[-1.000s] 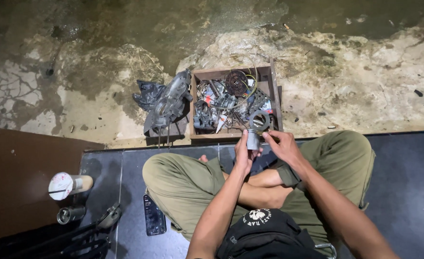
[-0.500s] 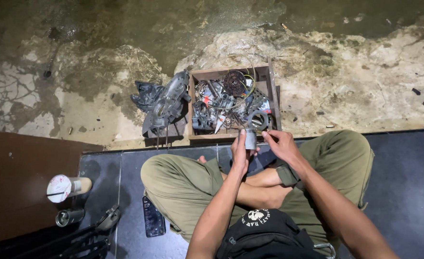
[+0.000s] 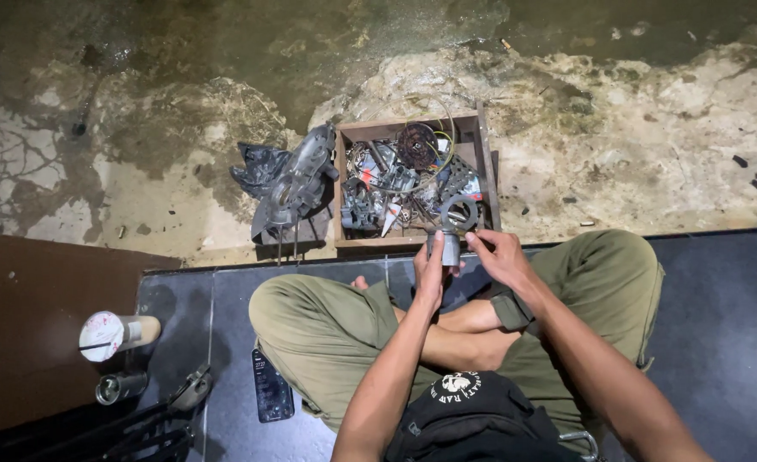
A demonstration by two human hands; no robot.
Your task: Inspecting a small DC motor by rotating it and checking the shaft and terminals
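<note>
I sit cross-legged on dark tiles, and both hands meet over my knees at a small grey metal cylinder part [image 3: 449, 248]. My left hand [image 3: 430, 272] wraps its side from the left. From the right, my right hand [image 3: 496, 257] pinches it with the fingertips. Just beyond my hands stands a wooden box [image 3: 484, 167] crammed with several metal parts, gears, rings and wires. A grey metal engine cover [image 3: 297, 180] lies to the left of the box, on a dark plastic bag [image 3: 257, 167].
A phone [image 3: 271, 389] lies on the tiles by my left knee. A plastic cup with a lid [image 3: 109, 334], a small tin [image 3: 120, 387] and a dark tool [image 3: 186, 395] sit at the lower left. A black bag [image 3: 472, 419] rests in my lap. Cracked wet concrete lies ahead.
Both hands with the cylinder part have shifted slightly away from me, toward the wooden box. The grip looks the same.
</note>
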